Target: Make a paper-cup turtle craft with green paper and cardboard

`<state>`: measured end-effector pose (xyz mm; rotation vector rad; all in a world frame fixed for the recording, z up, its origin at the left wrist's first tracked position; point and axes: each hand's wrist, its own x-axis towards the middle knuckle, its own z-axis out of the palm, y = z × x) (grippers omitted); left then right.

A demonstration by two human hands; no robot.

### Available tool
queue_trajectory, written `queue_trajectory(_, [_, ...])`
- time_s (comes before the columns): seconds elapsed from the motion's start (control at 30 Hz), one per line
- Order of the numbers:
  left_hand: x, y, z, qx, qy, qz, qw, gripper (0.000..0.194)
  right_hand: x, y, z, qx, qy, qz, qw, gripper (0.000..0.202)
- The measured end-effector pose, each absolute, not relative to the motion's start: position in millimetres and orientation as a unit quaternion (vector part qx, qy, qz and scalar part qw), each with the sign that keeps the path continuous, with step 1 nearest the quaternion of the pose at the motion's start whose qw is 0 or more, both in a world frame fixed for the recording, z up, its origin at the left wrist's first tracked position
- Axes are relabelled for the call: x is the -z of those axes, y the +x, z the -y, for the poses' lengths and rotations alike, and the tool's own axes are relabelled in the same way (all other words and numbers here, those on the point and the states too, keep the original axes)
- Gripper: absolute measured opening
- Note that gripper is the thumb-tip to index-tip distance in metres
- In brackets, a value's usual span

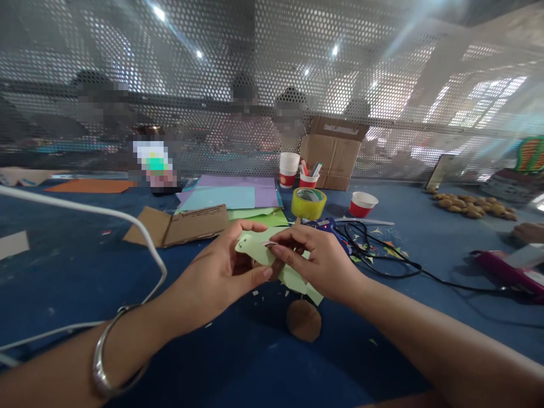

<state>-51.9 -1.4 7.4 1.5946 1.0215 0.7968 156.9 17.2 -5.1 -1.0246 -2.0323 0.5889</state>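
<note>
A pale green paper cutout [255, 249] with a small drawn face at its left end is held between my hands over the blue table. My left hand [216, 272] is wrapped round its left side, thumb below and fingers behind. At the cutout's right, my right hand [314, 258] pinches a small pale piece [269, 243] between thumb and fingertips. More light green paper [314, 294] shows beneath my right hand. Just below lies a round brown cardboard disc [304, 321] on the table.
Folded cardboard [195, 226], coloured sheets [238, 192], yellow tape [309, 204], paper cups [363, 204] and a cardboard box [331, 158] stand beyond my hands. A black cable [395, 266] and scraps lie right. A white cable [127, 218] arches left. Another person's hand [529, 232] shows far right.
</note>
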Motion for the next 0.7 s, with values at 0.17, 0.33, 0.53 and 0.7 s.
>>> queue_trajectory(0.17, [-3.5, -51.3, 1.2, -0.352, 0.653, -0.428, 0.516, 0.067, 6.1, 157.4, -17.1, -0.248, -0.415, 0.785, 0.386, 0.017])
queue_trajectory(0.33, [0.7, -53.1, 1.1, -0.348, 0.677, -0.446, 0.472, 0.065, 6.4, 157.9, -17.2, -0.248, -0.409, 0.786, 0.391, 0.017])
queue_trajectory(0.53, [-1.9, -49.1, 3.3, -0.35, 0.739, -0.488, 0.305, 0.065, 7.2, 158.7, -18.2, -0.268, -0.386, 0.792, 0.391, 0.02])
queue_trajectory(0.7, [-4.0, -47.5, 4.9, -0.365, 0.734, -0.492, 0.292, 0.07, 8.4, 158.1, -18.4, -0.319, -0.381, 0.778, 0.384, 0.026])
